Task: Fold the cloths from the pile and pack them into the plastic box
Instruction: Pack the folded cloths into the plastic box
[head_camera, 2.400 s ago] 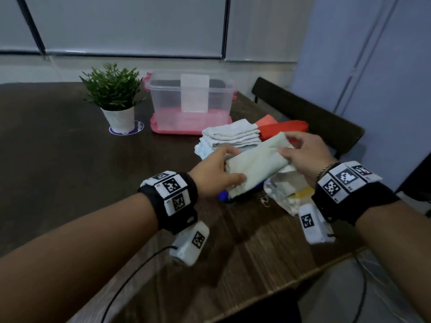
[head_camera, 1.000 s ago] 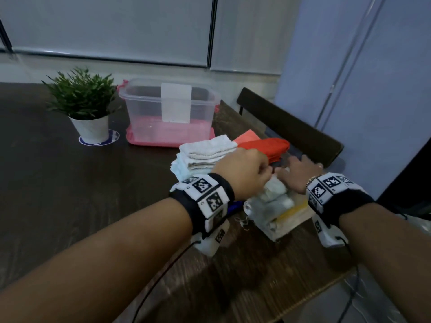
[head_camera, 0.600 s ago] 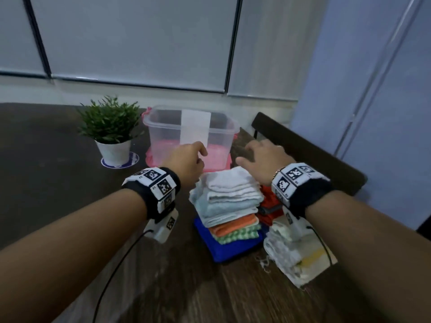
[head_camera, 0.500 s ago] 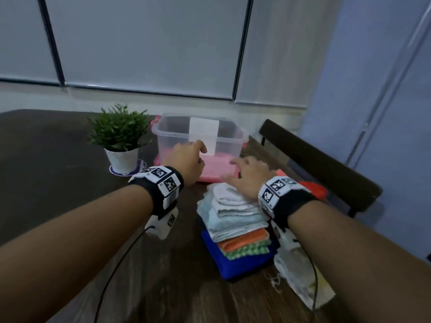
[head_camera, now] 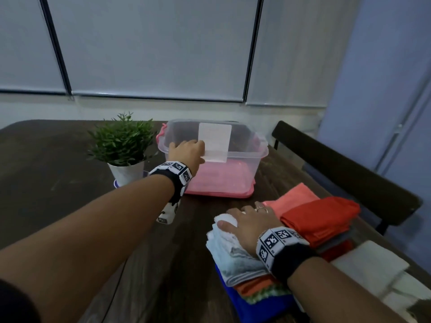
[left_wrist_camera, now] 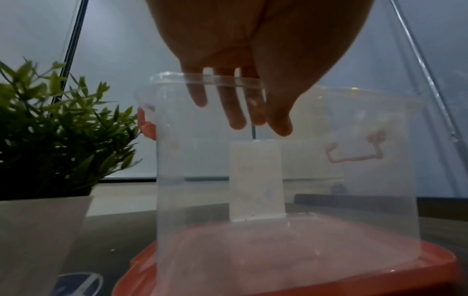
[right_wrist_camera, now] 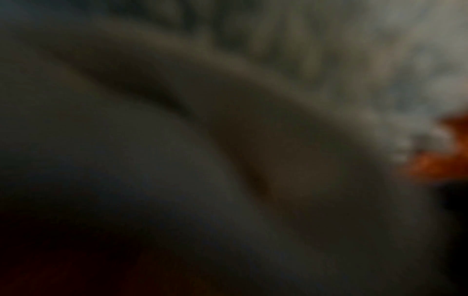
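Note:
A clear plastic box point(head_camera: 242, 159) with a white label stands on its pink lid point(head_camera: 221, 194) at the table's far side; inside it looks empty. My left hand point(head_camera: 186, 151) grips the box's near rim, with fingers point(left_wrist_camera: 233, 112) hooked inside and the thumb outside the wall point(left_wrist_camera: 329, 180). A stack of folded cloths point(head_camera: 238, 259), white and pale blue over orange, green and blue, sits near me. My right hand point(head_camera: 251, 220) lies on top of it, thumb and fingers curled around the top white cloths. The right wrist view is dark and blurred, filled by pale cloth point(right_wrist_camera: 329, 60).
A potted plant point(head_camera: 121, 141) stands just left of the box, close to my left forearm. Orange and red cloths point(head_camera: 319, 217) lie right of the stack, with white cloths point(head_camera: 373, 269) nearer me. A dark chair back point(head_camera: 338, 173) runs along the table's right edge.
The cream cloth held earlier has gone down on the right. My left hand reached forward and took the box rim. My right hand dropped from near the box onto the folded stack.

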